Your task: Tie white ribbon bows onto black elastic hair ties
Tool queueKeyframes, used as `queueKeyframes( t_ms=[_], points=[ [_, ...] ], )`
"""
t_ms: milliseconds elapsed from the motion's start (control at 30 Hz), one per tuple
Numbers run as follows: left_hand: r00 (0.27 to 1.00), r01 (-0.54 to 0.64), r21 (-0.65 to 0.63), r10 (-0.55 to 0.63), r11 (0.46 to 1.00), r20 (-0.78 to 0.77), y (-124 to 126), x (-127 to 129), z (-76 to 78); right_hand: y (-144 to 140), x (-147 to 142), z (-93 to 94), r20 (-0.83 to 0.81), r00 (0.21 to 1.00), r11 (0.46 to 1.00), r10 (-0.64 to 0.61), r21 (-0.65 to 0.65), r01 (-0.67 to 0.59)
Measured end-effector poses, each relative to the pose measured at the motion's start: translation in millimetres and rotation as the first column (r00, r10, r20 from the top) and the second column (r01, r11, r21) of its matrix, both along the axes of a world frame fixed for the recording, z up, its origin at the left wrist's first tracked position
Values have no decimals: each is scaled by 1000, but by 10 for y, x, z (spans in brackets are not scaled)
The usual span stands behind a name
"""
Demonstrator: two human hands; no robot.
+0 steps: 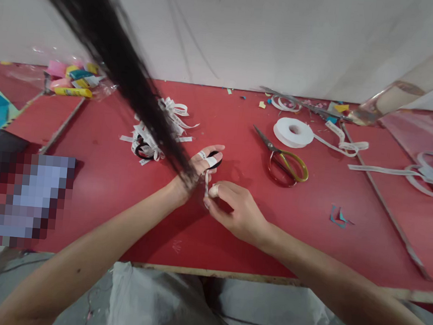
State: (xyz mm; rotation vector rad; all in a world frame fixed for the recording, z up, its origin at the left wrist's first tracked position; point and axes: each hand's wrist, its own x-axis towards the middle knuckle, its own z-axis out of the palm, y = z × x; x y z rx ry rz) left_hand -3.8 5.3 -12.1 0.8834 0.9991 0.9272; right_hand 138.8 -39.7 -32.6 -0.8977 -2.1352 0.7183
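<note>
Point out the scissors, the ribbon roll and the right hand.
scissors [283, 160], head view, on the pivot beside the handles.
ribbon roll [293, 134], head view, on its white outer winding.
right hand [235, 209], head view, on its back.

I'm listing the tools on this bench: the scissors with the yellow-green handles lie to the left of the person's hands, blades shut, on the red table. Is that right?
Not quite. The head view shows the scissors lying to the right of both hands, near the white ribbon roll. The rest holds: shut blades, yellow-green handles, on the red table.
</note>
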Motion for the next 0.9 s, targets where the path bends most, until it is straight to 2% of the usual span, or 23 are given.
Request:
queueKeyframes(
  t_ms=[100,233,600,700,833,900],
  points=[
    [1000,7,11,-8,1000,13,9,3,-4,0,-2,7,-3,1000,999,6,-47,-7],
    [995,24,85,-15,996,-100,6,2,-4,13,9,-7,-10,1000,994,3,-106,-4],
    [942,224,224,-153,948,-297,-88,-59,123,10,14,-43,-12,999,999,-33,12,33],
    [926,264,262,-168,928,-338,-88,-61,113,-14,38,-3,-106,992,998,-71,-10,70],
    [924,288,320,-174,903,-341,-91,-67,65,-30,88,17,-275,934,973,-228,-101,208],
    [930,288,338,-177,896,-322,-96,-67,41,-27,100,12,-306,918,967,-253,-106,231]
  ],
)
